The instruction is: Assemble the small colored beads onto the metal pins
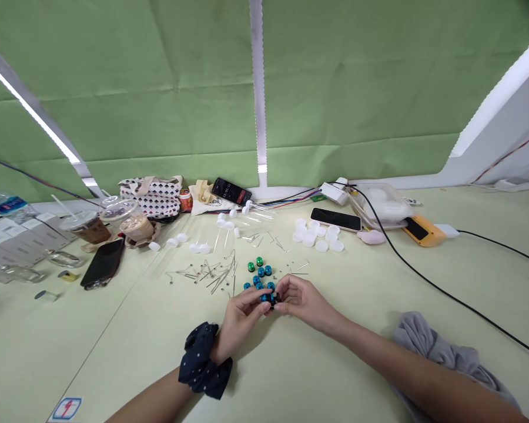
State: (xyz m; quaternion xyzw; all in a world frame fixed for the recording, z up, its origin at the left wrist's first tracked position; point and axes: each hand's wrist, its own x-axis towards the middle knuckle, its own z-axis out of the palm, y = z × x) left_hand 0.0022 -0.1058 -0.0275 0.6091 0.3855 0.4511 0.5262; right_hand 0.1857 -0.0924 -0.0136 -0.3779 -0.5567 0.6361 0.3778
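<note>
My left hand [243,314] and my right hand [303,298] meet at the middle of the pale table [127,364], fingers pinched together on a small blue and black bead-like part [268,298]. Just beyond the fingertips lies a cluster of blue beads [259,277] and two green beads [254,264]. Left of them is a scatter of thin metal pins [216,275]. A dark dotted scrunchie [204,360] sits on my left wrist.
White caps [317,235] lie behind the beads, more white caps [189,242] to the left. Phones [103,262] [335,219], iced drink cups [88,226], a patterned pouch [152,197], a black cable [445,291] and a grey cloth [436,346] surround the hands.
</note>
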